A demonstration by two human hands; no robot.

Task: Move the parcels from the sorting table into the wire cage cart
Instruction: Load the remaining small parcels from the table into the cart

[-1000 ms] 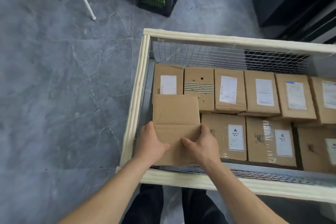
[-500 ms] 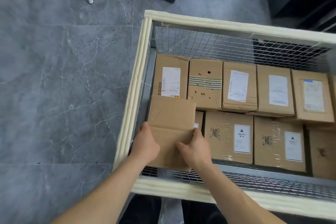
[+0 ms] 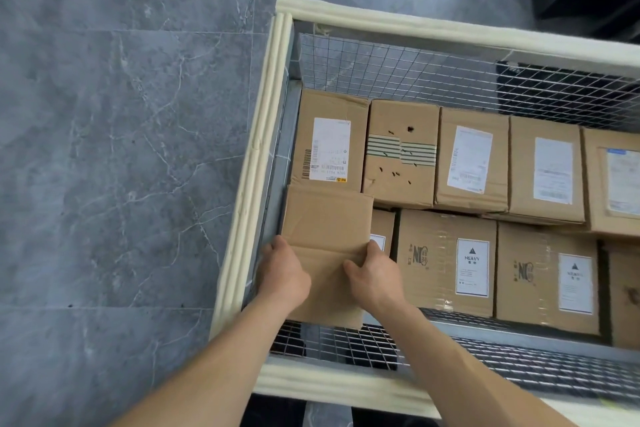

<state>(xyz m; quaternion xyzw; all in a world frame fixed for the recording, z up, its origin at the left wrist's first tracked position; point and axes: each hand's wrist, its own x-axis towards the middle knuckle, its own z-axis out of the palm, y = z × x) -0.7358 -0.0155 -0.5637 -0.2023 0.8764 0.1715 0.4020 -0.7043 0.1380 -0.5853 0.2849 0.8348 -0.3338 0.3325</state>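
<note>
Left hand and right hand grip a parcel (neighbouring label: HEAVY).

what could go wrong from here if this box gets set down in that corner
1. The left grip holds the box close beside the cage wall; fingers could get pinched there on the way down.
2. The box overlaps a lower labelled box by the right grip, so it may land tilted instead of flat.
</note>
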